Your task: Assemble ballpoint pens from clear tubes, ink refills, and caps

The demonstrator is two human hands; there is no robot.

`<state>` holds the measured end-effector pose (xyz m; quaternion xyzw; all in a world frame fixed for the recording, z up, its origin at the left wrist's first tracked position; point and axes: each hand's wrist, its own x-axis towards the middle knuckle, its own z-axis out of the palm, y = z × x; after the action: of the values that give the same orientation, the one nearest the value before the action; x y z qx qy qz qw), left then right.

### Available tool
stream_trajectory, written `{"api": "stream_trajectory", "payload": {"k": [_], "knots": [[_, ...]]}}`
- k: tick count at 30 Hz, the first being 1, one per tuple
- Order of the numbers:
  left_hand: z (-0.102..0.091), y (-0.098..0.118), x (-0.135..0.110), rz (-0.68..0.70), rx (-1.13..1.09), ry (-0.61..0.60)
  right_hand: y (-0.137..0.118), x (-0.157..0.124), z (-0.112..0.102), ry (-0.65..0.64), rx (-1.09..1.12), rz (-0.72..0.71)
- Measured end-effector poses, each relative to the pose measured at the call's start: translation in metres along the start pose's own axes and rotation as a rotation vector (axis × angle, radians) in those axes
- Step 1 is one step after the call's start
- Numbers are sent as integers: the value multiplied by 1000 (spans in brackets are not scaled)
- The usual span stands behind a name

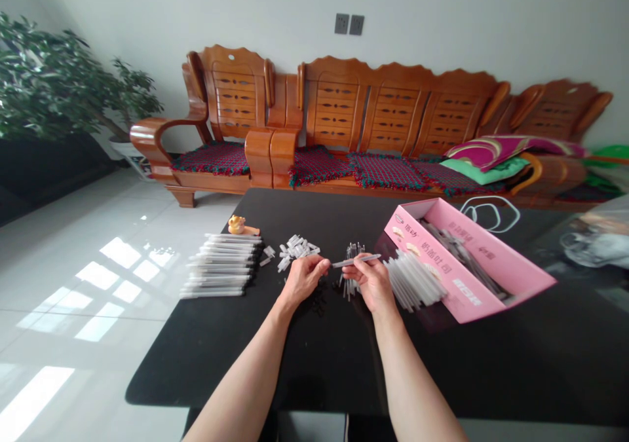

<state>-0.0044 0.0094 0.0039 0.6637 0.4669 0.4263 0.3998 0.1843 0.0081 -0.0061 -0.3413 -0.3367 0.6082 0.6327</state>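
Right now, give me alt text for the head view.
A person's right hand holds a slim pen tube over a black table, the left hand close to its end. Around them lie small white pieces, rows of pale tubes and a pink box.

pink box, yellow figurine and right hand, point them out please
Pink box (455,275): head view, lettered outer side wall.
Yellow figurine (236,224): head view, middle of its body.
Right hand (372,281): head view, back of the hand.

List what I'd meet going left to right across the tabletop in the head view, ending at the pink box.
Row of white pens with black ends → pile of small white pieces → slim tube held in the right hand → pink box.
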Motion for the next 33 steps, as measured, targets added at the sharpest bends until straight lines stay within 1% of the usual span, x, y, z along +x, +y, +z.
{"api": "stream_trajectory", "payload": {"k": [3, 9, 15, 22, 28, 33], "knots": [[1, -2, 0, -9, 33, -30, 1, 0, 0, -7, -1, 4], [1, -2, 1, -5, -49, 52, 2, 0, -1, -3, -2, -3], [-1, 0, 0, 7, 57, -22, 2, 0, -1, -5, 0, 0], [1, -1, 0, 2, 8, 50, 2, 1, -1, 4, 6, 0], [0, -1, 0, 26, 88, 4, 2, 1, 0, -3, -1, 3], [2, 1, 0, 35, 115, 16, 3, 0, -1, -17, -13, 3]]}}
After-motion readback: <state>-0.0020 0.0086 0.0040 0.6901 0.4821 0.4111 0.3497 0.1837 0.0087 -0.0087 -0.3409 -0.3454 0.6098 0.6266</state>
